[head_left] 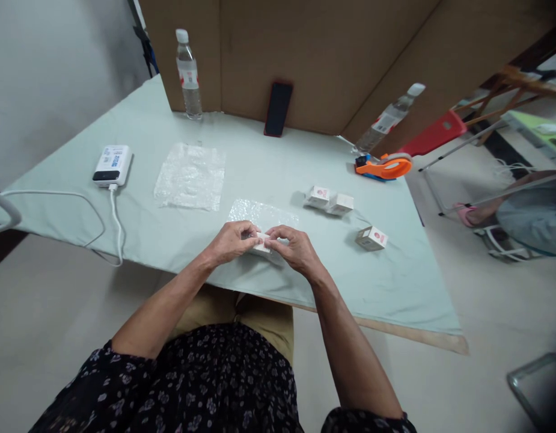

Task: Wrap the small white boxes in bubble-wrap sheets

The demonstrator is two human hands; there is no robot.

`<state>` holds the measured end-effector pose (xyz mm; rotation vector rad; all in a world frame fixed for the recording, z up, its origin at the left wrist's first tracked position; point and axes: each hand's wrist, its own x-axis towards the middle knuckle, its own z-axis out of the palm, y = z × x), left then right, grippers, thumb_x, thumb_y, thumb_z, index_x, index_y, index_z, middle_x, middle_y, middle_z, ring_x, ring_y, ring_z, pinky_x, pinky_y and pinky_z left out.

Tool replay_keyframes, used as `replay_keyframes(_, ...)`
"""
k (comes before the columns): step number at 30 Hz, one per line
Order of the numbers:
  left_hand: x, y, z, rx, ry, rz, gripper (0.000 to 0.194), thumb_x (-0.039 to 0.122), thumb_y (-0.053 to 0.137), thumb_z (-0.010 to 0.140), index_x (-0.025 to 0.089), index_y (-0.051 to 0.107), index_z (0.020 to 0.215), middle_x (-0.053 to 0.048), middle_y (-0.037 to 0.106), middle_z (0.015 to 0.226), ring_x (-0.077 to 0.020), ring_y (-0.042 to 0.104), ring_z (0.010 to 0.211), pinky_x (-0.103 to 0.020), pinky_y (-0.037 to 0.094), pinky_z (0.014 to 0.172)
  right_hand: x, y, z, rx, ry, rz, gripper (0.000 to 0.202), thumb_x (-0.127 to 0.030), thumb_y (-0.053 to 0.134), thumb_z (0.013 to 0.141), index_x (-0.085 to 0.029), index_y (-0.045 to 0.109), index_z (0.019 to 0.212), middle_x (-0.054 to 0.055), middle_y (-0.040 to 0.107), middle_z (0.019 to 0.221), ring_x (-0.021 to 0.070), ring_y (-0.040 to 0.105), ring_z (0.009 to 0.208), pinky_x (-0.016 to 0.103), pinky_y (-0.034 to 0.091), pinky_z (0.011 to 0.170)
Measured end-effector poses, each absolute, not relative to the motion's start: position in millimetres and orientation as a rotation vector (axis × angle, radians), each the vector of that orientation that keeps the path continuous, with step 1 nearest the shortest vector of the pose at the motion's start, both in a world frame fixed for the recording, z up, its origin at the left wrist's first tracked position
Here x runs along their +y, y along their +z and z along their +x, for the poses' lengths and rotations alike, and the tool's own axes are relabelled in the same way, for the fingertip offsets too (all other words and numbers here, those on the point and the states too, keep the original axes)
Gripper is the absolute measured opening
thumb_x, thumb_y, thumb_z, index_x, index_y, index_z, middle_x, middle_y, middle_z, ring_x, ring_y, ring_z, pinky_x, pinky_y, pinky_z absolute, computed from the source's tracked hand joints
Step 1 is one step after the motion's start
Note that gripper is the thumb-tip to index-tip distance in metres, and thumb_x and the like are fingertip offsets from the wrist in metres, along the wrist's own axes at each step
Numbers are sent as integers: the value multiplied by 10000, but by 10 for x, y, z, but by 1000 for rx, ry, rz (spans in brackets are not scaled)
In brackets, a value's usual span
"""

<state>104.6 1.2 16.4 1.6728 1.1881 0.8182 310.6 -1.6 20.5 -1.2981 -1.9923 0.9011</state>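
Note:
Between my fingertips is a small white box (pixel 261 245) with a reddish mark, near the table's front edge. My left hand (pixel 235 242) pinches it from the left, and my right hand (pixel 292 245) closes on it from the right. Under and behind the box lies a sheet of bubble wrap (pixel 264 211), partly hidden by my hands. To the right, two similar small boxes (pixel 320 196) sit side by side, apparently in clear wrap. Another small box (pixel 371 239) stands alone nearer the right side.
Left of the bubble wrap lies another bubble wrap sheet (pixel 192 176). A white power bank (pixel 113 165) with a cable is farther left. An orange tape dispenser (pixel 383 166), a phone (pixel 278 109) and two water bottles (pixel 188 78) stand along the cardboard screen (pixel 282 54) at the back.

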Motion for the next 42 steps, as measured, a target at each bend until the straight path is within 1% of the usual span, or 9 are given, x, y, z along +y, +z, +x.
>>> replay_keyframes(7, 68, 185, 1040, 1201, 752, 1683, 117, 279, 596, 735, 170, 630, 713, -36, 726, 883, -161, 636, 806, -275, 487, 739, 60, 216, 3153, -1970, 970, -1328, 184, -378, 668, 822, -214, 699, 744, 30, 750, 863, 192, 678, 834, 325, 496, 800)
replay_keyframes(13, 54, 180, 1044, 1211, 763, 1679, 129, 299, 625, 741, 175, 632, 704, -35, 733, 872, -169, 639, 827, -291, 491, 771, -121, 190, 3320, -1855, 914, -1434, 349, -474, 724, 775, -225, 679, 1015, 40, 739, 937, 215, 681, 857, 360, 529, 799)
replay_keyframes(19, 74, 174, 1048, 1219, 751, 1679, 136, 303, 636, 746, 175, 624, 704, -32, 713, 835, -156, 610, 787, -292, 474, 747, -125, -37, 3367, -1763, 807, -1553, 306, -447, 667, 798, -220, 681, 1003, -24, 622, 660, 169, 569, 603, 317, 484, 623)
replay_keyframes(24, 87, 167, 1052, 1208, 742, 1678, 108, 270, 626, 737, 172, 624, 694, -14, 687, 779, -135, 573, 729, -265, 441, 685, -289, 157, 3364, -1873, 307, -1595, 196, -356, 589, 899, -224, 686, 1007, 69, 710, 916, 243, 645, 843, 421, 492, 817)
replay_keyframes(28, 114, 167, 1062, 1192, 736, 1682, 119, 284, 628, 740, 169, 639, 709, -2, 659, 735, -133, 560, 708, -265, 429, 675, -426, 366, 3136, -2193, 84, -1364, 187, -276, 531, 975, -234, 698, 1049, 91, 719, 1078, 257, 621, 1015, 407, 446, 872)
replay_keyframes(32, 91, 200, 986, 1218, 728, 1746, 135, 310, 624, 751, 176, 639, 754, -12, 664, 786, -156, 584, 764, -289, 451, 725, -422, 332, 2925, -2474, 74, -1281, 241, -202, 508, 978, -214, 669, 1156, 100, 712, 1142, 261, 598, 1030, 407, 405, 859)
replay_keyframes(35, 23, 199, 836, 1265, 742, 1752, 240, 315, 632, 757, 190, 643, 961, -25, 683, 920, -175, 614, 848, -305, 479, 770, -403, 283, 2885, -2499, -3, -1292, 239, -215, 510, 985, -205, 643, 1184, 95, 703, 1148, 255, 577, 1014, 408, 369, 876)
replay_keyframes(40, -62, 112, 664, 1530, 691, 1695, 291, 242, 547, 787, 197, 609, 1068, 37, 599, 687, -143, 550, 620, -274, 443, 621, -363, 328, 2842, -2589, -143, -1310, 185, -247, 515, 989, -259, 634, 1130, 67, 697, 1040, 242, 530, 904, 398, 329, 819)
replay_keyframes(42, -77, 84, 650, 1653, 692, 1752, 291, 248, 568, 788, 200, 617, 1071, 22, 619, 702, -152, 563, 628, -284, 451, 633, -338, 349, 2818, -2606, -189, -1312, 161, -256, 503, 997, -262, 639, 1084, 67, 690, 1008, 237, 513, 876, 396, 317, 803)
